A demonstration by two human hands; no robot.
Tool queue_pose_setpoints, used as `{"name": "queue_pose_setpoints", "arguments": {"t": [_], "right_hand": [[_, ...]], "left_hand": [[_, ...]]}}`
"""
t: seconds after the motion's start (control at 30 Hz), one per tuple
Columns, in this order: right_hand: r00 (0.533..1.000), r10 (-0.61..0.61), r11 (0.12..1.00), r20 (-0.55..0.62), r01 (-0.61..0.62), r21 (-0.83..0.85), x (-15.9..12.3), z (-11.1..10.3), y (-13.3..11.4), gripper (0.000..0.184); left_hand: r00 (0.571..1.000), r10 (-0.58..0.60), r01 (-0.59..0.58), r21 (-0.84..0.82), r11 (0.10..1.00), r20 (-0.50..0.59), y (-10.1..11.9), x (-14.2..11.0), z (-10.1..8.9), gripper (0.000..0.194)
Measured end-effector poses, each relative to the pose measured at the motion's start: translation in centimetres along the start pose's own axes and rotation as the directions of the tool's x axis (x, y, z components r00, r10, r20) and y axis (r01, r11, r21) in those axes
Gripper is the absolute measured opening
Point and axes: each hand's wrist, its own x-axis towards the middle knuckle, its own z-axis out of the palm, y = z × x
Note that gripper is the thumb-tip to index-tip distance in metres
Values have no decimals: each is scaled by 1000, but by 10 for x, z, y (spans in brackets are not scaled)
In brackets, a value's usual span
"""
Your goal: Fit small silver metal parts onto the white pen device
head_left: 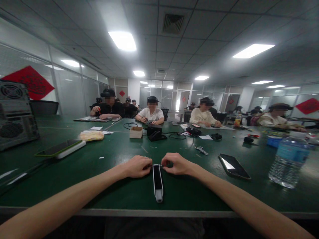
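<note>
A: What are the hands doing?

B: The left hand (137,167) and the right hand (175,164) are both curled, fingers bent inward, meeting at the upper end of a slim white-and-black device (158,183). Neither lies open, but I can't tell whether they're gripping it or only touching it.

A: Where's the device?

B: Flat on the green workbench (199,196), close to the near edge and running toward the person.

A: What could go wrong from here?

B: A careless tug could slide it over that edge. Hard pinching could bend the thin bit (160,165) at its top (if it is a separate part; it's too small to make out). A wide swing of the right forearm could topple the water bottle (289,164).

A: Count things for me.

B: One device, one bottle, one cardboard box (136,132) and one computer case (15,114). There are two phones: a black smartphone (234,166) on the right and a green-cased phone (59,148) on the left. Four people sit across the table: one in black (109,108), one in white (152,114), one in cream (204,116) and one at the far right (276,119). Others sit beyond them.
</note>
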Motion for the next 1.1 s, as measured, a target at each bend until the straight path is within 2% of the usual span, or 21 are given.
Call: {"name": "queue_pose_setpoints", "arguments": {"t": [1.1], "right_hand": [[1000,-6,999,22,7,-45,0,-1,0,13]], "left_hand": [[1000,20,-20,-20,1000,-6,-4,2,3,10]]}}
